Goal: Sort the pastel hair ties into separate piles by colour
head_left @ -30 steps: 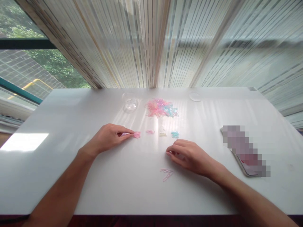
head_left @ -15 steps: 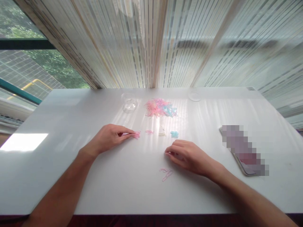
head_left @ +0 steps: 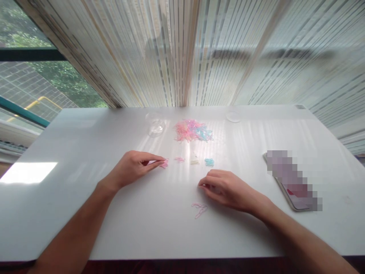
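Note:
My left hand (head_left: 138, 166) is closed in a pinch, its fingertips at a small pile of bright pink paper clips (head_left: 164, 164), partly covering it. To the right of that pile lie a pale pink group of clips (head_left: 179, 160), a cream-white group (head_left: 194, 162) and a light blue group (head_left: 209, 162). Just below the blue group my right hand (head_left: 225, 188) rests on the table with thumb and fingers curled together; whether they hold anything is hidden. Nearer to me lie a few loose pale pink clips (head_left: 200, 209), apart from both hands.
Farther back on the white table (head_left: 137, 228) spreads a big mixed heap of pink, orange and blue clips (head_left: 192, 131). Left of it stands a clear round container (head_left: 155, 127); a clear lid (head_left: 233, 116) lies to the right. A phone (head_left: 291, 182), partly pixelated, lies at the right.
My left fingertips have shifted slightly right over the bright pink pile. The right hand has stayed in place, and the view has moved a little.

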`<action>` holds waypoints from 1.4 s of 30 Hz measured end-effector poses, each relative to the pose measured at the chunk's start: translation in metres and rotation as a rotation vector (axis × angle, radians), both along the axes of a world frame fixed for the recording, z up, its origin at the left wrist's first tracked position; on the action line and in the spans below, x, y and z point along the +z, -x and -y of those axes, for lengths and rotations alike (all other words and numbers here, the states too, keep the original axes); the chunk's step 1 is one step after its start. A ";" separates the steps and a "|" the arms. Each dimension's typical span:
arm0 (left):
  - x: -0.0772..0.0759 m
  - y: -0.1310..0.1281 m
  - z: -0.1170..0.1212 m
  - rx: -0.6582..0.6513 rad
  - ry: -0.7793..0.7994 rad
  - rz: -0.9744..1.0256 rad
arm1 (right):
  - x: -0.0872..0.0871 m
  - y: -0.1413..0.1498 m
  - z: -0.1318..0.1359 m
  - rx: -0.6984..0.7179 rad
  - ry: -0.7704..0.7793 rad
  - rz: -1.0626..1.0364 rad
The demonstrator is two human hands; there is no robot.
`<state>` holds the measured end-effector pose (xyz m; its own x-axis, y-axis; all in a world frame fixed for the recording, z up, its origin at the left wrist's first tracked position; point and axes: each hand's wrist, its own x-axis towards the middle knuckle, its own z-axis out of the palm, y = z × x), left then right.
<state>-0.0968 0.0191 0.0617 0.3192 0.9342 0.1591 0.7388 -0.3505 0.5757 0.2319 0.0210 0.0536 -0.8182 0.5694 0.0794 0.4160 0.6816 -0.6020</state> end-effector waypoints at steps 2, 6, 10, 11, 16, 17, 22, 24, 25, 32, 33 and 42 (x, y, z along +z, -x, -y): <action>0.000 -0.010 0.005 -0.044 -0.053 0.022 | 0.006 -0.001 0.000 0.026 0.077 0.022; -0.003 -0.044 0.025 -0.290 -0.028 0.042 | 0.017 -0.001 0.003 0.055 0.208 0.117; -0.013 -0.071 0.043 -0.478 -0.046 -0.015 | 0.021 -0.002 0.008 0.068 0.235 0.201; -0.016 -0.074 0.046 -0.502 -0.047 -0.034 | 0.021 -0.002 0.009 0.071 0.234 0.211; -0.023 -0.076 0.052 -0.532 -0.074 -0.073 | 0.021 0.002 0.011 0.140 0.238 0.235; -0.024 -0.077 0.052 -0.537 -0.093 -0.074 | 0.021 0.004 0.011 0.153 0.242 0.239; -0.031 -0.087 0.057 -0.559 -0.212 -0.075 | 0.018 0.006 0.010 0.146 0.239 0.244; -0.034 -0.090 0.058 -0.539 -0.260 -0.062 | 0.017 0.005 0.009 0.136 0.234 0.235; -0.035 -0.091 0.058 -0.525 -0.277 -0.059 | 0.016 0.004 0.009 0.129 0.232 0.225; -0.033 -0.088 0.054 -0.447 -0.309 -0.075 | 0.017 0.001 0.006 0.051 0.254 0.149; -0.032 -0.088 0.053 -0.440 -0.304 -0.067 | 0.017 0.000 0.006 0.041 0.254 0.140; -0.030 -0.091 0.050 -0.351 -0.383 0.053 | 0.008 0.004 0.008 -0.012 0.271 -0.013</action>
